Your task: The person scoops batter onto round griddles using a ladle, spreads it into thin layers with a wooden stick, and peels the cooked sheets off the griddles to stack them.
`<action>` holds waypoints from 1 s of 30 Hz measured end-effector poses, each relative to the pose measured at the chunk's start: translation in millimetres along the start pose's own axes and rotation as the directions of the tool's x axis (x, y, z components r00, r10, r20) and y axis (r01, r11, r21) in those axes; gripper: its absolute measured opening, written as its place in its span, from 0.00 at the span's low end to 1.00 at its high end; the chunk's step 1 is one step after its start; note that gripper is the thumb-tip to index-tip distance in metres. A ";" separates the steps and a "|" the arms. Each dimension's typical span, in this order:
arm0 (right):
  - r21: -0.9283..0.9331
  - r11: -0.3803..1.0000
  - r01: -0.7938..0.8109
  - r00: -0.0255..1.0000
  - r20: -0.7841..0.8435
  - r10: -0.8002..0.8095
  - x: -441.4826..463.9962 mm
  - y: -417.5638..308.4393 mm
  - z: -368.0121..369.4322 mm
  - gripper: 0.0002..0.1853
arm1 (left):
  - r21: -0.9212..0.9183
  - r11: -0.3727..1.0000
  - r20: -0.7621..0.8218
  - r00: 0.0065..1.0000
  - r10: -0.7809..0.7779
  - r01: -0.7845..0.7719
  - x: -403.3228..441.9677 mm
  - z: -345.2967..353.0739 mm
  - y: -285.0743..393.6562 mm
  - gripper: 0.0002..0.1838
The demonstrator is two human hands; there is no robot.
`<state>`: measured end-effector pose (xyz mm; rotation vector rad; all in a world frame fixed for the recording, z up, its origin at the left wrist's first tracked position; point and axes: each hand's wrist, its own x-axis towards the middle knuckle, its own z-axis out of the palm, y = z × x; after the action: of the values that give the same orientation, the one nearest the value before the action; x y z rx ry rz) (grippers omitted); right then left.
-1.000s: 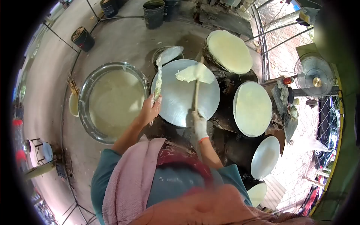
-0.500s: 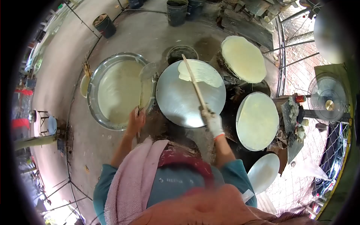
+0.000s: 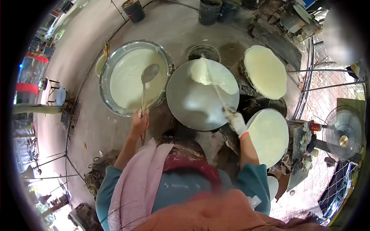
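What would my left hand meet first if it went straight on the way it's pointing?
Your left hand would probably meet the near rim of the metal basin first. Its height is hard to judge from this view, so it might instead clear the rim and pass over the pale batter.

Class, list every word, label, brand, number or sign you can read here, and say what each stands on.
"S": at the left end of a small line of print on the shirt; the rest is too small and blurred to read.
Red can-like item: any marking is too small to read.
No other text is legible.
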<state>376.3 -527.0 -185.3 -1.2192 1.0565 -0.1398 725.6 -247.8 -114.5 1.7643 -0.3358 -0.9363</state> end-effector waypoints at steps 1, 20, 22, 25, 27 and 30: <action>-0.010 0.999 -0.051 0.998 0.033 0.051 -7.6 -12.6 15.4 0.15 | -0.006 1.000 -0.002 1.000 -0.003 0.003 -2.4 2.7 -0.5 0.11; 0.242 0.970 -0.015 0.992 0.125 -0.016 68.0 9.0 -57.5 0.21 | 0.413 0.908 -0.134 0.991 -0.018 0.073 -13.5 -20.6 -19.5 0.14; 0.053 0.991 0.124 0.968 0.213 -0.133 77.2 -2.2 -44.3 0.19 | 0.566 0.820 -0.108 0.979 0.175 -0.084 4.8 -17.2 -23.3 0.14; -0.235 0.966 -0.111 0.915 0.355 0.191 39.2 -26.8 -32.0 0.21 | 0.713 0.642 -0.011 0.911 0.412 -0.282 33.4 -4.1 -26.4 0.15; -0.171 0.971 -0.165 0.907 0.361 0.217 22.4 -15.4 -42.7 0.21 | 0.736 0.633 0.014 0.940 0.340 -0.240 52.1 5.2 -22.9 0.17; 0.256 0.962 -0.093 0.966 0.256 0.025 37.2 12.5 -69.6 0.21 | 0.851 0.467 0.124 0.955 0.270 -0.242 73.2 26.1 -13.7 0.16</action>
<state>341.2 -592.6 -214.3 -0.9328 0.8224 -0.0750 751.6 -305.5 -161.8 2.5265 -1.1996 -0.5077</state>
